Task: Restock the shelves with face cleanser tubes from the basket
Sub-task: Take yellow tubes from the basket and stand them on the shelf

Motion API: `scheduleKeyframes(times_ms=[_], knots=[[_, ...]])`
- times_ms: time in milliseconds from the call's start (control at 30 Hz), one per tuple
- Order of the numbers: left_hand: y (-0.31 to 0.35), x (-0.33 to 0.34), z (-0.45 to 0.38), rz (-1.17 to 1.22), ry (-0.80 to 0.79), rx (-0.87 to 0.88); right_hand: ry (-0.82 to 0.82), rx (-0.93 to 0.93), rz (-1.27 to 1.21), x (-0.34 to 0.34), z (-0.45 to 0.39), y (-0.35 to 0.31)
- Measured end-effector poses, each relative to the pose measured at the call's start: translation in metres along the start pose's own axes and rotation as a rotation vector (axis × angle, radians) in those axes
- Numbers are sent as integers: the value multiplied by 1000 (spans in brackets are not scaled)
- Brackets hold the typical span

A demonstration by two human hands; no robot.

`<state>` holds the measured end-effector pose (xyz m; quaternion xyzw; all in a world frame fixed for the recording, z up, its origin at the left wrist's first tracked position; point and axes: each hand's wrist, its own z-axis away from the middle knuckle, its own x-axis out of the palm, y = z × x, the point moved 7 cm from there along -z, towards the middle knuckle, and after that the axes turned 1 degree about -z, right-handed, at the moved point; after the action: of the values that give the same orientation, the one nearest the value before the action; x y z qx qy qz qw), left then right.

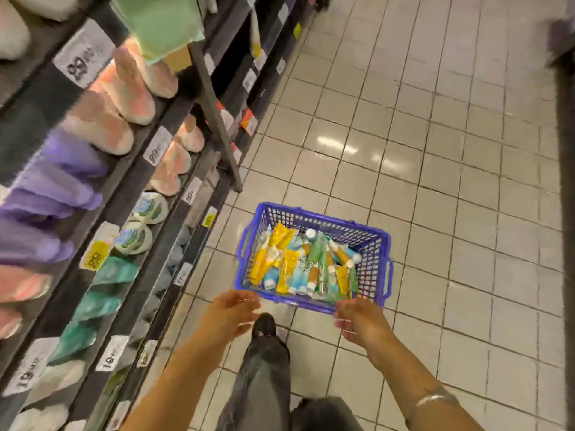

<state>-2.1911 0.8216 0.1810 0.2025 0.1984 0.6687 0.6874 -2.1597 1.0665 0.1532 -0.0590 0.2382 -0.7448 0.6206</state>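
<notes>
A blue plastic basket (378, 262) stands on the tiled floor in front of me. It holds several face cleanser tubes (287, 269) in yellow, light blue, green and orange, lying in a loose pile. My left hand (228, 312) hovers just short of the basket's near left corner with relaxed fingers and holds nothing. My right hand (361, 321) hangs at the near right edge, fingers loosely curved, also empty. The shelves (130, 188) run along my left, stocked with pink, purple and teal tubes and round white jars.
My dark shoe (264, 328) and grey trouser leg stand just behind the basket. Price tags line the shelf edges. A grey upright post (214, 113) divides the shelving. A dark blurred shape (564, 150) runs down the right edge. White floor tiles stretch ahead.
</notes>
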Motion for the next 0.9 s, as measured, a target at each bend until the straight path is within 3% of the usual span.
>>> scheduleKeyframes(times_ms=[167, 333, 433, 533, 633, 733, 900], knots=[[-8, 4, -85, -23, 37, -75, 31, 24, 109, 23, -79, -1], [-51, 14, -187, -107, 39, -156, -69, 68, 271, 62, -175, 33], [-80, 12, -247, -186, 123, -156, -147, 31, 404, 88, -226, 56], [-108, 8, -302, -162, 206, -173, -153, 49, 383, 110, -277, 79], [-124, 3, -343, -389, 288, -182, -169, 6, 484, 133, -321, 90], [-132, 13, -375, -726, 266, -103, -209, -74, 506, 158, -353, 89], [-148, 20, -398, -916, 360, -154, -269, -162, 396, 203, -371, 81]])
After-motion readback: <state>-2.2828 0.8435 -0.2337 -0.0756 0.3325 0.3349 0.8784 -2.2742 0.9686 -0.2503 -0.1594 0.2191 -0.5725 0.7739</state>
